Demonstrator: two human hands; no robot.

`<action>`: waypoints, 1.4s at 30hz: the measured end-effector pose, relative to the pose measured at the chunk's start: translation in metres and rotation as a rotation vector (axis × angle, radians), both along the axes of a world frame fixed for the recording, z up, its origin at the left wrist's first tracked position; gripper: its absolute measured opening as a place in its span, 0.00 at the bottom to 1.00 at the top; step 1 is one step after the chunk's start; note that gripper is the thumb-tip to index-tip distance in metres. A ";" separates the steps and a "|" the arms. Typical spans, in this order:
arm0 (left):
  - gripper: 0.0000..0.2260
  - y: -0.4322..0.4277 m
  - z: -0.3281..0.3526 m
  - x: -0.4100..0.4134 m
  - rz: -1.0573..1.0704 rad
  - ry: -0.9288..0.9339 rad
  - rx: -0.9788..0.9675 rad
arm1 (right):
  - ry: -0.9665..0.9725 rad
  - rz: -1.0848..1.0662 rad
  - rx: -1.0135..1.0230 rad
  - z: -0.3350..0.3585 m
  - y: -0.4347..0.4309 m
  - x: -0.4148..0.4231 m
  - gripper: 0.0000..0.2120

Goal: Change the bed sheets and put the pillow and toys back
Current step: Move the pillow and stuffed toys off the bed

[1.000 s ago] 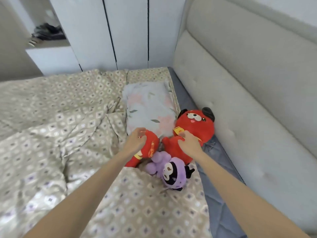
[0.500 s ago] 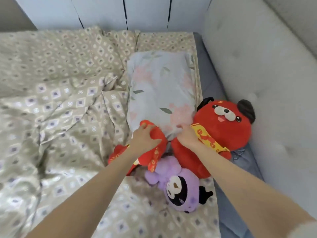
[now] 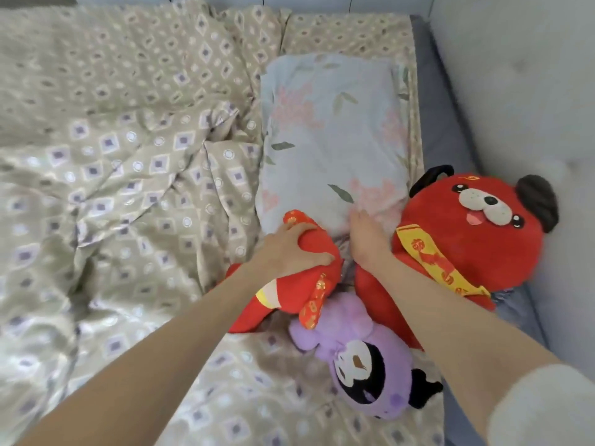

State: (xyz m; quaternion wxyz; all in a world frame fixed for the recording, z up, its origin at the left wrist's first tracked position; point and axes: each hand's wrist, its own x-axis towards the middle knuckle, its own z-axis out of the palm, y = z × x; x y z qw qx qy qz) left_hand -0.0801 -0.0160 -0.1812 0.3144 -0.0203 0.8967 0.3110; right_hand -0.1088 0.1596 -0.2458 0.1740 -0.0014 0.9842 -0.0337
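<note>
A floral pillow (image 3: 331, 133) lies at the head of the bed on the beige patterned sheet (image 3: 128, 130). My left hand (image 3: 289, 249) grips a small red plush toy (image 3: 289, 294) lying just below the pillow. My right hand (image 3: 365, 235) reaches to the pillow's lower edge, fingers pressed into the fabric; whether it pinches the cloth is unclear. A big red dog plush (image 3: 467, 239) leans against the padded side to the right. A purple plush toy (image 3: 363, 365) lies face up between my forearms.
A grey padded headboard (image 3: 531, 91) runs along the right side. A strip of grey-blue mattress (image 3: 441, 130) shows between the sheet and the headboard. White wardrobe doors (image 3: 306, 0) stand behind the bed's far end. The beige quilt (image 3: 96, 220) is rumpled on the left.
My view has moved in closer and lower over the toys. My right hand has left the big red dog plush and gone up to the pillow's lower edge. My left hand keeps hold of the small red toy.
</note>
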 end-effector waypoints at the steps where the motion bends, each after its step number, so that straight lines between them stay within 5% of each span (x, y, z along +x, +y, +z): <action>1: 0.32 0.000 0.001 0.000 -0.011 -0.005 -0.003 | -0.014 0.029 0.009 0.001 0.002 -0.003 0.26; 9: 0.33 -0.005 0.022 0.012 -0.082 -0.045 0.006 | 0.282 -0.180 -0.174 0.061 0.017 -0.020 0.17; 15: 0.19 -0.009 0.072 0.011 -0.053 0.060 0.029 | 0.546 -0.147 -0.394 0.155 -0.003 -0.049 0.11; 23: 0.13 -0.035 0.167 0.008 0.075 0.160 -0.004 | 0.728 -0.155 -0.518 0.275 -0.019 -0.040 0.09; 33: 0.07 -0.055 0.248 0.084 0.037 0.100 -0.032 | 0.807 -0.107 -0.556 0.348 -0.030 0.073 0.10; 40: 0.23 -0.121 0.243 0.191 0.323 -0.088 0.213 | 0.871 -0.181 -0.525 0.364 -0.042 0.200 0.07; 42: 0.20 -0.141 0.237 0.217 0.392 -0.166 0.381 | 0.848 -0.187 -0.571 0.356 -0.048 0.241 0.06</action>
